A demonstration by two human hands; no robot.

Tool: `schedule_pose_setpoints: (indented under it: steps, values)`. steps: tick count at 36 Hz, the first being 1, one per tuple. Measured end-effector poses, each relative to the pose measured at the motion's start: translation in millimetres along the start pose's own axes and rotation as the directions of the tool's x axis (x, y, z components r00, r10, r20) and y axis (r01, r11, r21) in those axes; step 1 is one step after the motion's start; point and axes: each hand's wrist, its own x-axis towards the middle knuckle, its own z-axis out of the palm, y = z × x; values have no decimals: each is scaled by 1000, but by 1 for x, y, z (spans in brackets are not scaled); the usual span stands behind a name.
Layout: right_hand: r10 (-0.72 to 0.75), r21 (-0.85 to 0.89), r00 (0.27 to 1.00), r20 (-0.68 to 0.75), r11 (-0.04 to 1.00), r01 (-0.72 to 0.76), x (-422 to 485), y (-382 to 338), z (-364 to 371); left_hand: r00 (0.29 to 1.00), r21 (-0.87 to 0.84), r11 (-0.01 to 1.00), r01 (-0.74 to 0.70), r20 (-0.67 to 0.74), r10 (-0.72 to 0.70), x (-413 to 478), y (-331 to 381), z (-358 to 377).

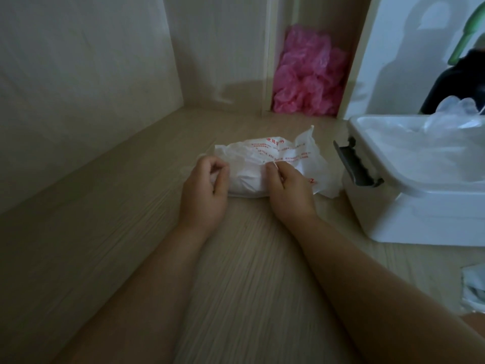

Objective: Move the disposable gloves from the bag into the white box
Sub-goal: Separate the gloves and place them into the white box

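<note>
Bag (265, 164): white crinkled plastic with red print. It lies on the surface (236, 271) between my two hands and looks plump. A loose flap stands up at its right end, on the side toward the white box.
Left hand (207, 185): at the bag's left end. My fingers (220, 169) are curled in on it, and a bit of white plastic shows between them.
Right hand (286, 190): on the near right part of the bag. Thumb and forefinger are pinched together on a fold of the film, and the other fingers (271, 170) are curled beside them.
Gloves (446, 132): a clear, filmy heap inside the white box, rising above its far rim. I cannot see through the plastic to tell what the bag itself holds.
White box (409, 214): open at the top, standing on the surface to my right, near the bag but not touching it.
Latch (354, 166): grey, on the box wall that faces the bag, swung outward.
Pink plastic (307, 74): a crumpled pile filling a narrow compartment at the back, between two upright panels.
Dark shape (456, 82): behind the box at the far right, too dim for me to tell what it is.
Clear packet (472, 290): crumpled, at the right edge of the surface, partly cut off from view.
</note>
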Motion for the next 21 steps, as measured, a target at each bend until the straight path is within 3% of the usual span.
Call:
schedule_pose_setpoints:
  steps: [4,7,15,18,21]
  values:
    - [-25,-30,1000,5,999,25,0,0,2,985,263,965,17,162,-62,4,-12,0]
    - [-32,-50,998,46,998,34,0,0,2,978,327,944,-36,204,-34,3,-17,2]
    - [-27,-72,1000,15,997,28,2,1,3,994,136,985,-106,2,107,1,-8,-2]
    - [-33,-81,999,13,996,34,2,1,4,997,22,997,-68,-30,68,1,-5,-2]
    - [-51,-91,998,28,994,53,1,0,4,1000,-62,998,-2,26,4,-2,-1,-1]
